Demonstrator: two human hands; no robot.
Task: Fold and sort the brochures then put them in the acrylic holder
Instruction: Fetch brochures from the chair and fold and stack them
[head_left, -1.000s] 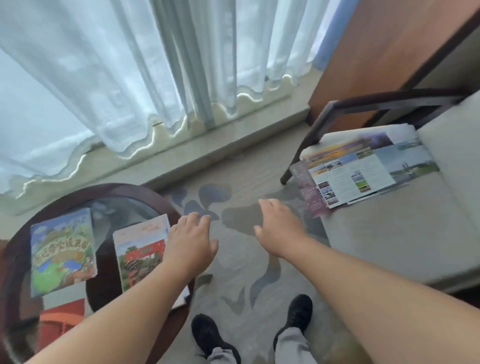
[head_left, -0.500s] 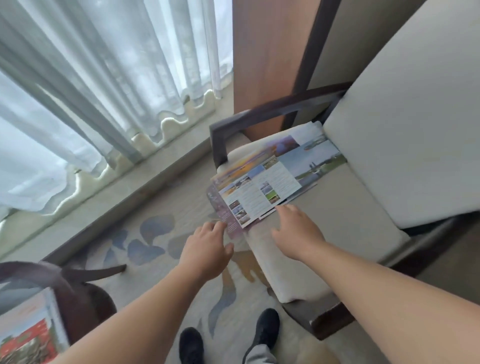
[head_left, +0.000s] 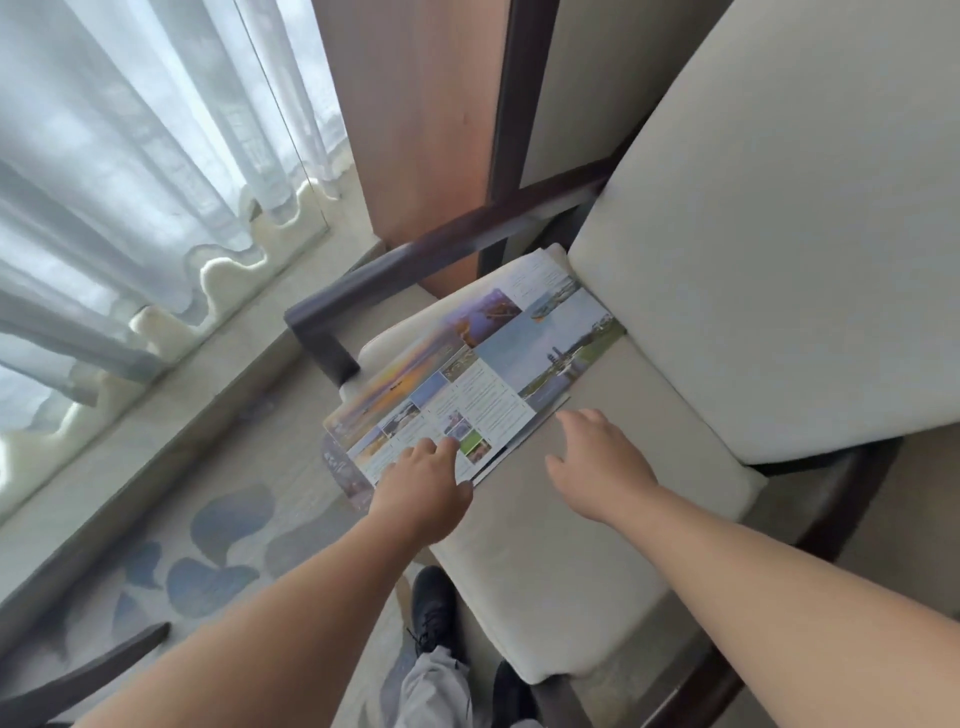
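Note:
A stack of unfolded brochures (head_left: 483, 364) with landscape photos and text panels lies spread on the beige seat cushion (head_left: 597, 545) of an armchair. A purple brochure edge (head_left: 340, 465) sticks out beneath the stack at its near left corner. My left hand (head_left: 423, 480) rests on the near corner of the top brochure, fingers stretched forward. My right hand (head_left: 597, 462) hovers over the cushion just beside the stack's near right edge, fingers relaxed and holding nothing. No acrylic holder is in view.
The chair's dark wooden armrest (head_left: 395, 270) runs along the left of the stack, with the pale backrest (head_left: 779, 234) to the right. A wooden panel (head_left: 415, 130) stands behind. White curtains (head_left: 130, 156) hang at left over a patterned carpet (head_left: 218, 545).
My view swung from the round table with brochures to the armchair. Both hands moved forward to the stack; the left one now rests on the top brochure, the right one has reached its edge.

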